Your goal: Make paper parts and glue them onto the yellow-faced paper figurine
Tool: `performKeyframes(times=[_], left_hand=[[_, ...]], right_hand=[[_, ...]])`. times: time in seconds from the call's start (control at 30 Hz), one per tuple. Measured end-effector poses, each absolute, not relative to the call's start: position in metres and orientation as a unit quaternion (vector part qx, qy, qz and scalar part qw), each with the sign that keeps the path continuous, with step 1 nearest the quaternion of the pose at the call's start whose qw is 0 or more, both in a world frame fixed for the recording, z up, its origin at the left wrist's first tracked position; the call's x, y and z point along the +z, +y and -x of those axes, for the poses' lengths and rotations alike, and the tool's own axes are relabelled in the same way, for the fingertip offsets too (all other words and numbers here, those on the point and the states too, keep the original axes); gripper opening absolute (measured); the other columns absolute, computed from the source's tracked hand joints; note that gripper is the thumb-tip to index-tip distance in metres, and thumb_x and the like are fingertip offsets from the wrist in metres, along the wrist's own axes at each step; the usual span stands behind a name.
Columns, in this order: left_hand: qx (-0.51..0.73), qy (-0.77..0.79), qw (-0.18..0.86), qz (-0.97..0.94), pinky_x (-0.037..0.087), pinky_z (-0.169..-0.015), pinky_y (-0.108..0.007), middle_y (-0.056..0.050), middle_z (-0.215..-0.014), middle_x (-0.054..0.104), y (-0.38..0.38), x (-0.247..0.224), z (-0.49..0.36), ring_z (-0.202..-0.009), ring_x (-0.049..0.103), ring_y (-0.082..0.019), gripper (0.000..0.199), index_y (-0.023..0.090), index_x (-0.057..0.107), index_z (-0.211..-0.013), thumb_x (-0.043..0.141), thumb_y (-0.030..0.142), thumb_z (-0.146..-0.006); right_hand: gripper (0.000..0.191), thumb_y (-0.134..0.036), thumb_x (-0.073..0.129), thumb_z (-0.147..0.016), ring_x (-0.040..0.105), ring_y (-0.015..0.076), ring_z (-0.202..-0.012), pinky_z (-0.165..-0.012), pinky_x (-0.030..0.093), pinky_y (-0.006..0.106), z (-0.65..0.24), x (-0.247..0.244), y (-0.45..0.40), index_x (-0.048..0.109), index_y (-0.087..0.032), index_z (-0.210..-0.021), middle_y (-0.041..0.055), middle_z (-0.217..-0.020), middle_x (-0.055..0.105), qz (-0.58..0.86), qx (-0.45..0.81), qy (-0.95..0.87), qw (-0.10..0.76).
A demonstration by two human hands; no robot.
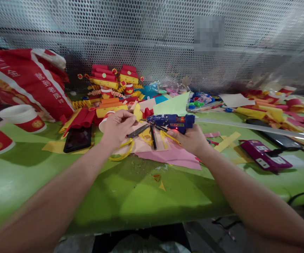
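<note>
My right hand (192, 138) is wrapped round the handle of a blue hot glue gun (170, 120), whose nozzle points left and whose red light is lit. A long clear glue stick (246, 127) runs out behind it to the right. Just left of the nozzle, my left hand (118, 128) pinches a small yellow paper piece (137, 111). Below the gun lie yellow-handled scissors (122, 153) and a black pen (153, 137), on sheets of pink paper (178, 159).
Decorated paper cup figures (105, 82) stand at the back. White-and-red paper cups (22, 117) and a black phone (78, 138) are at left. A purple power strip (264, 154) with a black cable sits at right. Paper scraps lie along the perforated metal wall (141, 42).
</note>
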State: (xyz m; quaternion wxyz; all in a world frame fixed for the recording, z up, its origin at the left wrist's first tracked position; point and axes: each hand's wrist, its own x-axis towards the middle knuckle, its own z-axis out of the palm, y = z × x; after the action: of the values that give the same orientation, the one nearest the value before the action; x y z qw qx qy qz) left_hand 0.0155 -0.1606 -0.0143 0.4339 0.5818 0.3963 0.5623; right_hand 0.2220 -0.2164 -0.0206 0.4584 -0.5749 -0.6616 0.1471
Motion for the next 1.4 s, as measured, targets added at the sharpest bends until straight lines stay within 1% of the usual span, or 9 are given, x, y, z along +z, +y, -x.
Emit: performKeyframes(times=[0.27, 0.37, 0.5, 0.63, 0.77, 0.9, 1.1, 1.27, 1.4], left_hand=[[0.577, 0.383, 0.455, -0.559, 0.052, -0.066, -0.027, 0.005, -0.057, 0.058, -0.1582, -0.0162, -0.0158, -0.057, 0.06, -0.01, 0.009, 0.02, 0.056, -0.06, 0.064, 0.021, -0.065], [0.578, 0.384, 0.449, -0.562, 0.052, -0.066, -0.026, 0.005, -0.056, 0.058, -0.1582, -0.0163, -0.0155, -0.058, 0.061, -0.011, 0.009, 0.02, 0.057, -0.06, 0.064, 0.021, -0.066], [0.57, 0.38, 0.451, -0.573, 0.05, -0.06, -0.023, 0.004, -0.056, 0.061, -0.1581, -0.0173, -0.0157, -0.057, 0.061, -0.011, 0.01, 0.019, 0.058, -0.061, 0.067, 0.022, -0.064], [0.553, 0.372, 0.461, -0.586, 0.049, -0.055, -0.022, 0.003, -0.056, 0.061, -0.1566, -0.0196, -0.0163, -0.053, 0.059, -0.01, 0.01, 0.018, 0.06, -0.06, 0.068, 0.022, -0.062], [0.542, 0.362, 0.449, -0.611, 0.049, -0.056, -0.022, 0.003, -0.056, 0.06, -0.1555, -0.0222, -0.0156, -0.052, 0.057, -0.009, 0.009, 0.018, 0.061, -0.059, 0.069, 0.02, -0.063], [0.528, 0.363, 0.424, -0.64, 0.051, -0.062, -0.025, 0.001, -0.059, 0.063, -0.1569, -0.0224, -0.0147, -0.065, 0.063, -0.014, 0.009, 0.019, 0.062, -0.059, 0.068, 0.018, -0.065], [0.523, 0.343, 0.41, -0.664, 0.053, -0.073, -0.028, -0.003, -0.072, 0.069, -0.1579, -0.0222, -0.0158, -0.095, 0.064, -0.021, 0.01, 0.02, 0.061, -0.058, 0.067, 0.016, -0.064], [0.513, 0.342, 0.412, -0.671, 0.052, -0.076, -0.029, -0.004, -0.081, 0.071, -0.158, -0.0222, -0.0175, -0.099, 0.063, -0.021, 0.01, 0.019, 0.06, -0.057, 0.065, 0.014, -0.064], [0.519, 0.323, 0.411, -0.677, 0.052, -0.075, -0.029, -0.003, -0.075, 0.069, -0.1582, -0.0214, -0.0186, -0.099, 0.064, -0.021, 0.011, 0.02, 0.058, -0.056, 0.063, 0.013, -0.064]], right_hand=[[0.04, -0.057, 0.065, -0.064, 0.054, 0.0193, -0.055, -0.048, 0.039, 0.028, -0.2218, -0.02, -0.2166, 0.069, -0.017, -0.065, 0.0016, -0.048, 0.059, 0.6, 0.14, -0.658, 0.434], [0.043, -0.06, 0.064, -0.064, 0.056, 0.021, -0.057, -0.049, 0.042, 0.029, -0.2218, -0.0202, -0.2166, 0.07, -0.017, -0.066, 0.0028, -0.049, 0.06, 0.596, 0.138, -0.66, 0.436], [0.049, -0.063, 0.06, -0.066, 0.062, 0.0243, -0.066, -0.056, 0.048, 0.032, -0.2225, -0.022, -0.2156, 0.073, -0.017, -0.076, 0.0046, -0.059, 0.067, 0.558, 0.128, -0.678, 0.46], [0.047, -0.061, 0.059, -0.07, 0.065, 0.0235, -0.066, -0.058, 0.051, 0.032, -0.2236, -0.025, -0.214, 0.073, -0.017, -0.079, 0.0049, -0.065, 0.071, 0.534, 0.107, -0.689, 0.478], [0.048, -0.062, 0.058, -0.072, 0.066, 0.0226, -0.066, -0.056, 0.052, 0.031, -0.2234, -0.0252, -0.2142, 0.073, -0.017, -0.08, 0.0047, -0.066, 0.071, 0.519, 0.088, -0.699, 0.484], [0.049, -0.064, 0.056, -0.073, 0.066, 0.0225, -0.065, -0.057, 0.052, 0.031, -0.2234, -0.0246, -0.2146, 0.072, -0.018, -0.079, 0.0049, -0.067, 0.071, 0.512, 0.077, -0.7, 0.492], [0.046, -0.061, 0.055, -0.075, 0.063, 0.0236, -0.064, -0.06, 0.052, 0.034, -0.2273, -0.0277, -0.2122, 0.069, -0.018, -0.069, 0.0045, -0.055, 0.064, 0.554, 0.042, -0.683, 0.475], [0.035, -0.051, 0.059, -0.077, 0.064, 0.025, -0.071, -0.062, 0.052, 0.033, -0.2307, -0.0287, -0.2101, 0.069, -0.019, -0.068, 0.0037, -0.055, 0.062, 0.564, 0.032, -0.684, 0.461], [0.04, -0.056, 0.058, -0.076, 0.064, 0.0255, -0.065, -0.059, 0.052, 0.035, -0.2314, -0.0276, -0.2097, 0.068, -0.019, -0.066, 0.0049, -0.055, 0.062, 0.586, 0.035, -0.668, 0.458]])
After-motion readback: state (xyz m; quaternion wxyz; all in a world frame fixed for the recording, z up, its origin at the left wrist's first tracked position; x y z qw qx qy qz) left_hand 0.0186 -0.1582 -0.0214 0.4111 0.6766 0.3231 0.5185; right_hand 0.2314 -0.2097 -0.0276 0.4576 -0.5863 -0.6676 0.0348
